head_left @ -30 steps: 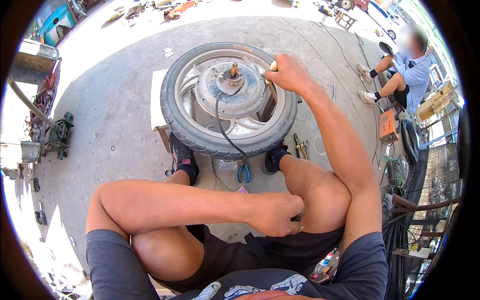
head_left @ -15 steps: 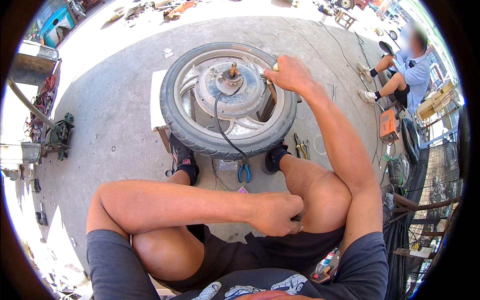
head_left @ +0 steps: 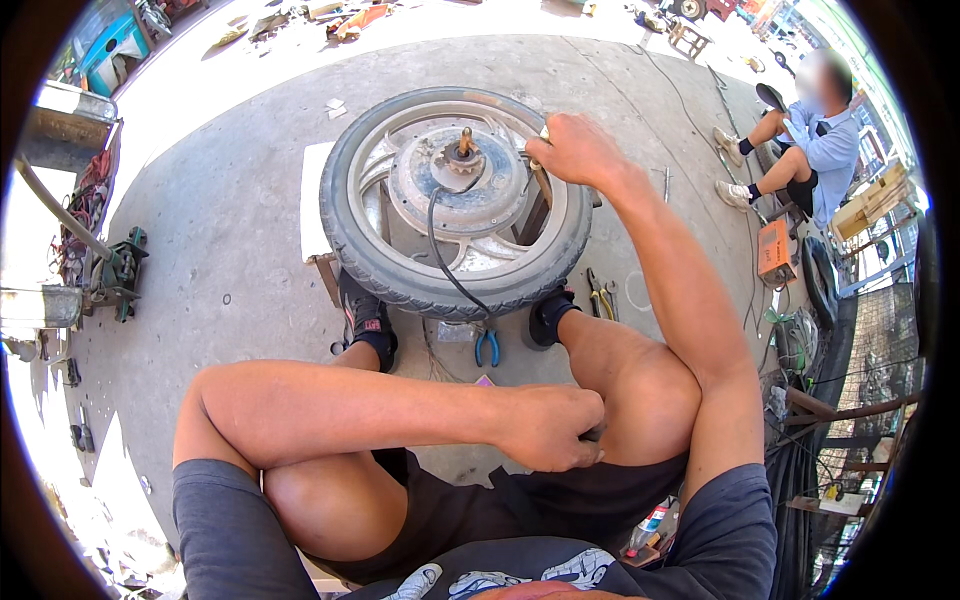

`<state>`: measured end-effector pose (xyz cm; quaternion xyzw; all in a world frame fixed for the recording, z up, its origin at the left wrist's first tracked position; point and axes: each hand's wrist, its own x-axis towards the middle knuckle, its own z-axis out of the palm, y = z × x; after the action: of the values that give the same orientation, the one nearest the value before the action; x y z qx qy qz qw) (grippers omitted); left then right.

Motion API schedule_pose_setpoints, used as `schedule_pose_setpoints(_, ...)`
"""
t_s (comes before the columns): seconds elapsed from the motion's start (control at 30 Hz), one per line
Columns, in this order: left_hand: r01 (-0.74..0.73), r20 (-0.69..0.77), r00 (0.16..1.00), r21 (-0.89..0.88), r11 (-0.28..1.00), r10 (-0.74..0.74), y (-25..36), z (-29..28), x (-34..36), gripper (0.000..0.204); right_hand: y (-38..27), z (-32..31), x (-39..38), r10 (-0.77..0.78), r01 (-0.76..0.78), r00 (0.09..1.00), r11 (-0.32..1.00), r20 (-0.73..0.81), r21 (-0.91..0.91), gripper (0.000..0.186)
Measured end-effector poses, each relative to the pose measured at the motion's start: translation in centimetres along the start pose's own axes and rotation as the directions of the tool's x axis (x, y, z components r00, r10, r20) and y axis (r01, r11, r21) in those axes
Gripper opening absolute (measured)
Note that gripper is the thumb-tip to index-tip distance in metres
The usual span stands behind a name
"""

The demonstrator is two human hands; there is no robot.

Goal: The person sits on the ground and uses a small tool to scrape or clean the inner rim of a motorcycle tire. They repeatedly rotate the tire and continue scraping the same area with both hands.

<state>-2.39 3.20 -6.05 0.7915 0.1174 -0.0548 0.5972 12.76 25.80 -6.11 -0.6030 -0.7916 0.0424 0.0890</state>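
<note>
A motor wheel (head_left: 345,215) with a black tyre and a grey hub lies flat on a low support in front of me. From its hub a threaded axle (head_left: 466,142) stands up, and a black cable (head_left: 436,235) runs over the near side of the tyre. At the far right part of the rim my right hand (head_left: 578,150) is closed round something pale and yellowish, mostly hidden by the fingers. My left hand (head_left: 550,428) is a fist beside my right knee; a dark bit shows between its fingers, too little to name.
Blue-handled pliers (head_left: 487,348) and yellow-handled pliers (head_left: 600,297) lie on the concrete by my feet. At the right a person in a light blue shirt (head_left: 832,150) sits near an orange box (head_left: 776,252). A metal vise-like stand (head_left: 122,270) is at the left.
My right hand has shifted very slightly left at the rim, with its grip kept. The left fist and the wheel stay nearly in place.
</note>
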Motion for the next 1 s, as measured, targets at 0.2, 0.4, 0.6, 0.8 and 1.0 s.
schedule_pose_setpoints(0.2,0.004,-0.004,1.0,0.008,1.0,-0.004,0.1,-0.1,-0.1,0.03,-0.4,-0.5,0.0,0.016,-0.015,0.999,1.0,0.036,-0.026,0.044)
schedule_pose_setpoints(0.4,0.009,0.005,1.0,0.007,1.0,-0.009,0.1,-0.1,-0.1,0.03,-0.3,-0.6,-0.2,0.098,-0.098,0.995,0.995,0.029,-0.005,0.046)
schedule_pose_setpoints(0.6,0.003,0.004,1.0,0.006,1.0,-0.003,0.1,-0.1,0.0,0.031,0.4,0.2,-0.1,0.003,-0.003,0.999,1.0,-0.034,-0.014,0.049)
schedule_pose_setpoints(0.8,0.018,0.01,1.0,-0.003,1.0,-0.018,0.4,-0.3,-0.2,0.032,-0.9,-1.0,-0.7,0.087,-0.086,0.996,0.996,0.032,-0.014,0.043)
schedule_pose_setpoints(1.0,-0.001,0.002,1.0,0.004,1.0,0.001,0.1,-0.1,0.0,0.032,0.4,0.2,-0.3,0.021,-0.02,0.998,1.0,-0.065,0.017,0.041)
